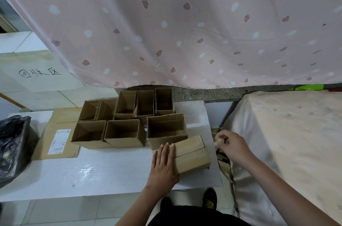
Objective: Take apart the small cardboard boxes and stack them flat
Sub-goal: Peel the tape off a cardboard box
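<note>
Head view: we're early in the job. Our left hand (pixel 163 162) lies flat, fingers straight, pressing on the taped box (pixel 191 155) lying on its side at the near right of the white board (pixel 92 172); its seam is facing up and looks closed. Our right hand (pixel 230 145) is off the board's right edge, fingers curled round something small and pale; can't tell what it is, maybe a strip of tape or a tool. Eight open boxes (pixel 125 133) stand upright in a cluster behind the taped one, tops open, none collapsed as far as we can see. One larger flat carton (pixel 61 133) with a printed label lies under the cluster's left side; we can't say whether it counts as part of the stack. So by our read: nothing clearly flattened yet, nine small boxes left, current one being opened at the seam. Black bag (pixel 13 146) sits at the left, a cloth-covered bed (pixel 288 133) at the right, pink curtain (pixel 175 22) behind.
</note>
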Demonstrator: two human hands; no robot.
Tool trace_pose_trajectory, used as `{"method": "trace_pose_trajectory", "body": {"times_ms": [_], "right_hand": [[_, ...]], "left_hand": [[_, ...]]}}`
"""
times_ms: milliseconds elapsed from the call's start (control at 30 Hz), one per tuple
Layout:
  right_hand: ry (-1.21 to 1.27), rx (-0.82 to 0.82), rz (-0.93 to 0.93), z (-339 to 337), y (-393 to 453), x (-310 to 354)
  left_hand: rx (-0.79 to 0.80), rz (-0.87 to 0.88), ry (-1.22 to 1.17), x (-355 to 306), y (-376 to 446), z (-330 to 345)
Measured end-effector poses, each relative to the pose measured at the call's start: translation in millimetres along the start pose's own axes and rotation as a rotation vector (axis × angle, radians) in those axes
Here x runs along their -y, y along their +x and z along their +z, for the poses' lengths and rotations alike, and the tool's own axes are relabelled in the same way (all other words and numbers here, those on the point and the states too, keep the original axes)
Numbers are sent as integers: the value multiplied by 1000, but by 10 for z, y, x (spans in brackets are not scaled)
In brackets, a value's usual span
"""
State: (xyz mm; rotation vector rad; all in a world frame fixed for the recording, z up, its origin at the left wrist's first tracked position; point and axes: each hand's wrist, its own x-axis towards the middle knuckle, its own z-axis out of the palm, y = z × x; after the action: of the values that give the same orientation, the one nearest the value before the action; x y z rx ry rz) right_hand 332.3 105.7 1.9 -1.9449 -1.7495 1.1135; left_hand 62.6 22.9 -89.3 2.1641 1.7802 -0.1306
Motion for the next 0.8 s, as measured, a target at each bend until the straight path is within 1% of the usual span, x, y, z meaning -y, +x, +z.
{"method": "trace_pose_trajectory", "body": {"times_ms": [67,133,267,367,567,633,700,800], "right_hand": [[51,105,-33,-5,-21,99],[38,152,-79,-2,-37,205],[137,134,-126,-2,-63,390],[181,132,-159,-56,-65,479],[245,193,-177,-70,-133,577],[188,250,-161,-23,-156,569],[66,307,-109,42,-175,557],[-102,314,-104,180,-190,554]], "left_hand": [[4,-18,-25,-18,20,-59],[-2,-12,-85,-48,62,-116],[-34,-45,-354,-54,79,-133],[-53,-74,-511,19,45,-79],[-39,-149,-705,129,-14,-22],[-32,-199,-721,136,-29,9],[-24,-228,-726,158,-33,56],[-15,-247,-753,207,-29,93]]}}
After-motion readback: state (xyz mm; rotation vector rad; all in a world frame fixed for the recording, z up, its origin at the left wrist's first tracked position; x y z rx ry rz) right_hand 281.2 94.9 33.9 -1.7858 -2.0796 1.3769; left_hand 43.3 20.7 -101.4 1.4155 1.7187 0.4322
